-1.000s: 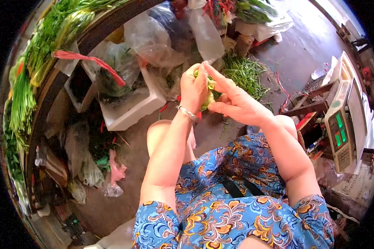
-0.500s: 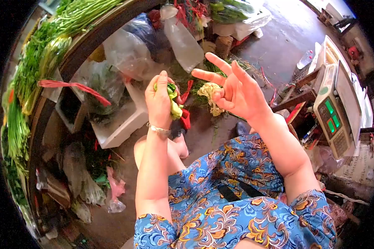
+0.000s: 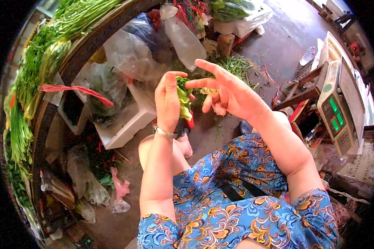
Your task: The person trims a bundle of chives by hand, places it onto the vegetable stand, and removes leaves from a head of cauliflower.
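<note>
My left hand (image 3: 169,99) is closed around a small bunch of leafy greens (image 3: 183,99), its pale yellow-green leaves showing along the palm side. Facing it, my right hand (image 3: 226,91) has its thumb and some fingers stretched out and the others curled in, with nothing visibly gripped. One fingertip of that hand comes right up to the leaves. Behind the right hand, a pale cauliflower-like piece (image 3: 208,90) is mostly covered by the fingers.
Bundled green vegetables (image 3: 18,133) line the curved shelf at left. Below it are plastic bags (image 3: 129,47) and a white foam box (image 3: 124,130). Loose green stalks (image 3: 239,68) lie on the floor ahead. A digital scale (image 3: 334,112) with green displays stands at right.
My right hand has moved left, closer to the greens in my left hand, and covers more of the cauliflower-like piece. My left hand has shifted slightly right, still holding the greens.
</note>
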A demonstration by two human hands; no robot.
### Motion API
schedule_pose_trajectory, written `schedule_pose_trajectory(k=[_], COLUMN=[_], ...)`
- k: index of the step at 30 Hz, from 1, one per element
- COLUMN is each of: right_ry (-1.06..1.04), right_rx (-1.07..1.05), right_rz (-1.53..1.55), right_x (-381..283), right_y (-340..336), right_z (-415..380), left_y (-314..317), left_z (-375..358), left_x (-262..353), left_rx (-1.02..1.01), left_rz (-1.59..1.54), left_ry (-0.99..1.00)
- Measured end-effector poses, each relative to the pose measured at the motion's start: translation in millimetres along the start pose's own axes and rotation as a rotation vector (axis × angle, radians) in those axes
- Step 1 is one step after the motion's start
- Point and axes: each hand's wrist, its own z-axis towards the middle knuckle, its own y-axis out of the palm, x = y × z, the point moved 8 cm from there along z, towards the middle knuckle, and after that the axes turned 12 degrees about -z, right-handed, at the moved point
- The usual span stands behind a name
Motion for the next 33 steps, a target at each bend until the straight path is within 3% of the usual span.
schedule_pose_trajectory(k=[2, 3, 4, 6, 8, 10, 13, 15, 18, 20, 21, 24, 25, 28, 30, 33], right_ry=[0.009, -0.007, -0.026, -0.073, -0.198, -0.148, -0.144, -0.151, -0.126, -0.223, -0.204, -0.149, -0.137, -0.096, -0.224, -0.175], right_rx=[0.039, 0.05, 0.07, 0.081, 0.039, 0.018, -0.089, 0.009, 0.258, 0.298, 0.283, 0.219, 0.254, 0.368, 0.354, 0.432], right_rz=[-0.115, -0.238, -0.367, -0.445, -0.492, -0.531, -0.246, -0.103, -0.479, -0.95, -0.945, -1.075, -1.177, -1.094, -1.145, -0.944], right_x=[4, 5, 2, -5, -6, -14, -10, -16, -11, -12, -3, 9, 16, 17, 8, -5], right_y=[1, 2, 3, 9, 14, 18, 18, 10, -18, -14, -13, -2, -7, -25, -35, -60], right_z=[1, 1, 0, -1, 2, -5, -3, -2, 1, 0, 2, 3, 5, 10, 13, 7], left_y=[10, 5, -3, 7, 10, 16, 12, 4, 4, -3, 1, -7, 3, 14, 25, 5], left_z=[3, -2, 3, 1, -7, -10, -2, 0, 0, 1, -2, 1, -2, -2, -6, 3], left_x=[3, -10, -14, -5, -22, -22, -22, -33, -34, -35, -34, -48, -47, -55, -38, -29], left_rx=[-0.107, -0.06, -0.014, -0.089, -0.072, -0.065, -0.153, -0.001, -0.016, 0.166, 0.081, 0.155, 0.063, 0.02, -0.066, 0.023], left_rz=[0.172, 0.09, 0.171, 0.099, -0.101, -0.193, -0.11, -0.247, -0.214, -0.203, -0.165, -0.114, -0.145, -0.312, -0.41, -0.314], left_ry=[0.126, -0.031, 0.038, -0.067, -0.336, -0.362, -0.323, -0.308, -0.308, -0.26, -0.331, -0.351, -0.369, -0.337, -0.361, -0.319])
